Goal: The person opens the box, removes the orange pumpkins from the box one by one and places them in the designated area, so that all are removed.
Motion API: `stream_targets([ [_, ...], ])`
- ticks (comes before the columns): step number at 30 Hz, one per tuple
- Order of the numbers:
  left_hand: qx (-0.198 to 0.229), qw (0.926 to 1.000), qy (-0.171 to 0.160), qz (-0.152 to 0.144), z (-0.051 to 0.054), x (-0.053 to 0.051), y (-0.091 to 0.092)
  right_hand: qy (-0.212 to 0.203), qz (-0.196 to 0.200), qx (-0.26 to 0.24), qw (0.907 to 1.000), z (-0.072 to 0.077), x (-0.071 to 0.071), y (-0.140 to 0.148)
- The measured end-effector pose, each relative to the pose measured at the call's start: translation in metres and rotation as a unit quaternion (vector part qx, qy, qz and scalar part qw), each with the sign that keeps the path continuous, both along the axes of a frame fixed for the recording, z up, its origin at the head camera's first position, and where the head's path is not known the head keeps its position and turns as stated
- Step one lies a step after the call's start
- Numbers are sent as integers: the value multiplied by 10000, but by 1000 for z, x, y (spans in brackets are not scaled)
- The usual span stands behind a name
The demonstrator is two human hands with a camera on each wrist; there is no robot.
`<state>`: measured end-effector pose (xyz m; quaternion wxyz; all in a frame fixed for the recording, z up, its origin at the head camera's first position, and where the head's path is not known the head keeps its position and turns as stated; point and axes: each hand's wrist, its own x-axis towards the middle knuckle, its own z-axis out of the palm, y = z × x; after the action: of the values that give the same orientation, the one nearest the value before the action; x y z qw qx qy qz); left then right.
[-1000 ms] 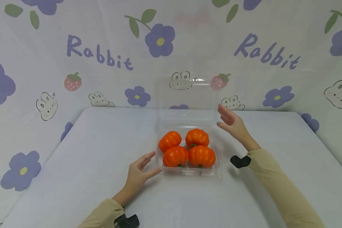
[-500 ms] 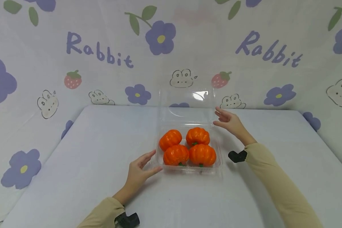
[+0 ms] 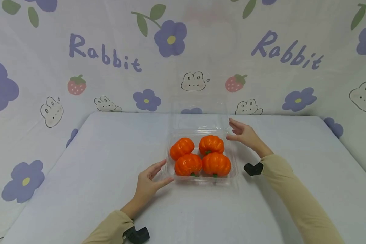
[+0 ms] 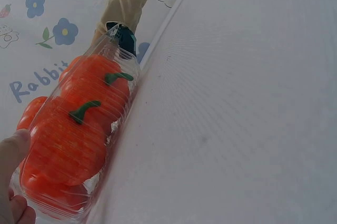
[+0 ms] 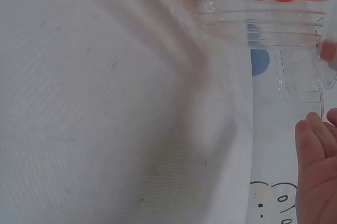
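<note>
Several small orange pumpkins (image 3: 188, 165) with green stems sit inside the base of a clear plastic clamshell box (image 3: 201, 180). Its transparent lid (image 3: 198, 120) stands raised at the back, hinged to the base. My left hand (image 3: 147, 184) is at the box's left side, thumb and fingers spread around the front left corner; in the left wrist view its thumb (image 4: 20, 142) lies against the plastic. My right hand (image 3: 245, 135) is beside the lid's lower right edge, its fingers loosely extended. Whether those fingertips touch the lid cannot be made out.
A white-covered table (image 3: 79, 162) lies under the box. Behind it hangs a white cloth (image 3: 213, 44) printed with flowers, rabbits and strawberries. Dark wrist devices (image 3: 253, 168) sit at both sleeves.
The lid's top edge appears lower and narrower than a second ago. My right hand has shifted slightly left and down beside it. The left hand stays at the box's left side.
</note>
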<state>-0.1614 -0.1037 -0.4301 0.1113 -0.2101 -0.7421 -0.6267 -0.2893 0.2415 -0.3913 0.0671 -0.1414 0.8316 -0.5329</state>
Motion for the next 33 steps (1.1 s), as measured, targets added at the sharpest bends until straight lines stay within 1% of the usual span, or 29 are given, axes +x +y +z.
stream_targets([
  [3, -47, 9999, 94, -25, 0, 0, 1, 14, -19, -25, 10000, -10, -4, 6],
  [6, -146, 9997, 207, -51, 0, -1, 2, 67, -118, 20, 9999, -19, -7, 10],
  [10, -179, 9994, 287, -8, 0, -1, 1, 139, -222, 98, 9996, -26, -8, 10],
  [16, -209, 9991, 369, -7, 0, -1, -1, 280, -297, 385, 9984, -33, -7, 7],
  [20, -240, 9990, 367, -4, 0, 0, -2, 242, -357, 362, 9984, -38, -7, 6],
  [24, -273, 9989, 385, 18, 1, 0, -3, 271, -359, 272, 9986, -39, -7, 5],
  [27, -305, 9987, 413, 36, 2, 0, -3, 346, -364, 313, 9982, -37, -8, 4],
  [30, -313, 9986, 417, 34, 2, -1, -3, 489, -435, 603, 9960, -31, -6, 5],
  [33, -306, 9987, 398, 19, 1, -1, -2, 693, -530, 910, 9920, -22, 0, 6],
])
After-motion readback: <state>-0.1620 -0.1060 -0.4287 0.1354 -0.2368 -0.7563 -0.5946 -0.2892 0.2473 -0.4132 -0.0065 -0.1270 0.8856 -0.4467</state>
